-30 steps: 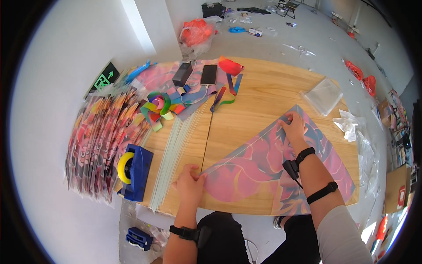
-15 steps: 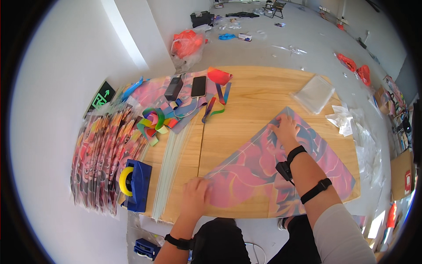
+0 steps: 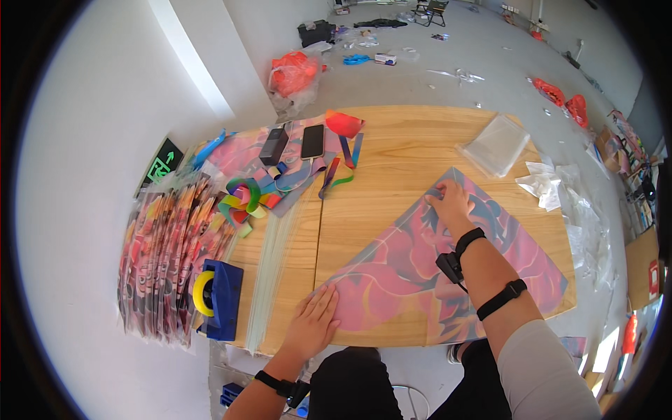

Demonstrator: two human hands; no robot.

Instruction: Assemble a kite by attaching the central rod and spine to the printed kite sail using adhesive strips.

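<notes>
A large triangular kite sail (image 3: 392,280) of thin fabric, printed in pink, blue and grey, lies flat on the wooden table. A thin pale line, like a rod or seam, runs along its left slanting edge. Near the top corner, my right hand (image 3: 453,203) has its thumb and fingers bent together on that edge. My left hand (image 3: 313,322) rests flat on the lower left corner, fingers stretched and palm down. What lies under its fingers is hidden.
Left of the sail lie thin white rods (image 3: 269,280), a blue tape dispenser (image 3: 227,301), coloured ribbons (image 3: 245,199) and a stack of bagged printed pieces (image 3: 157,266). A phone (image 3: 313,142) and black box (image 3: 274,145) sit farther back. Clear plastic bags (image 3: 497,145) lie far right.
My left hand has settled from a blurred, bent pose to flat on the corner. My right fingers have drawn closer together at the slanting edge. The view has shifted slightly.
</notes>
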